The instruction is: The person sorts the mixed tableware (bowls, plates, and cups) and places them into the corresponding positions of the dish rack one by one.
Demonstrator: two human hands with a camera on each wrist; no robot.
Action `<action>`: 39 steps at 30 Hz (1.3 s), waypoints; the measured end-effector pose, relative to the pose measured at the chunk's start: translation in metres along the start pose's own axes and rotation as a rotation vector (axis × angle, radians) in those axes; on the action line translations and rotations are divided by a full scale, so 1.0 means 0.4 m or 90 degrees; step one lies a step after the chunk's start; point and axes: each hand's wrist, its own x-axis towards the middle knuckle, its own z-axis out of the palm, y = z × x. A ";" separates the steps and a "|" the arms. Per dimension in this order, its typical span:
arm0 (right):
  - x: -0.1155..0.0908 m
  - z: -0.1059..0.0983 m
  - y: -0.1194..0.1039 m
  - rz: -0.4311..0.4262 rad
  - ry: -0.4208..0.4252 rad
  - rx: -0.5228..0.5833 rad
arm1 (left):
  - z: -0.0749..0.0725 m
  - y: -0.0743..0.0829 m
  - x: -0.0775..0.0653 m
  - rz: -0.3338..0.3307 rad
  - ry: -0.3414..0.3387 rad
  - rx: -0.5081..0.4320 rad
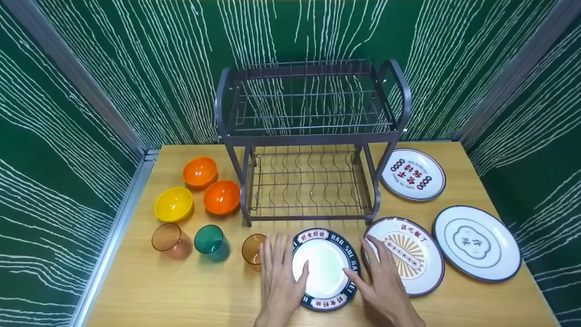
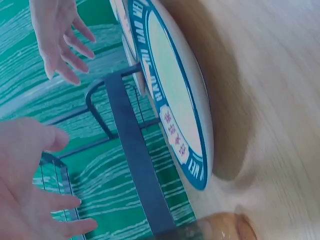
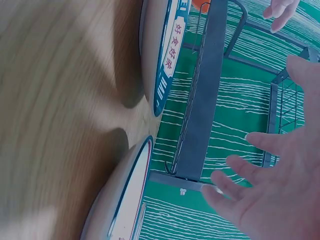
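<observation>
A round plate (image 1: 320,268) with a dark blue lettered rim lies on the table in front of the rack. Above its left side is my left hand (image 1: 280,277), fingers straight and thumb spread. My right hand (image 1: 383,284) hovers over the gap between this plate and the plate with a sunburst pattern (image 1: 411,256), its fingers extended. Both wrist views show the hands above the plates, holding nothing. An amber cup (image 1: 253,250) stands just left of the left hand, partly hidden by its fingers.
A dark two-tier dish rack (image 1: 313,138) stands at the back. To its right lie a plate with red characters (image 1: 413,175) and a blue-rimmed white plate (image 1: 476,243). Orange bowls (image 1: 221,197), a yellow bowl (image 1: 174,204), a brown cup (image 1: 171,240) and a green cup (image 1: 212,244) are at left.
</observation>
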 end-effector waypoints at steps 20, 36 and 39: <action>0.000 0.030 -0.033 -0.063 0.084 0.084 | -0.015 -0.109 0.034 -0.248 0.099 -0.082; -0.008 0.063 -0.068 -0.017 0.036 0.117 | 0.034 -0.138 0.009 -0.341 0.052 -0.136; -0.008 0.068 -0.070 -0.020 0.035 0.115 | 0.039 -0.144 0.008 -0.349 0.051 -0.130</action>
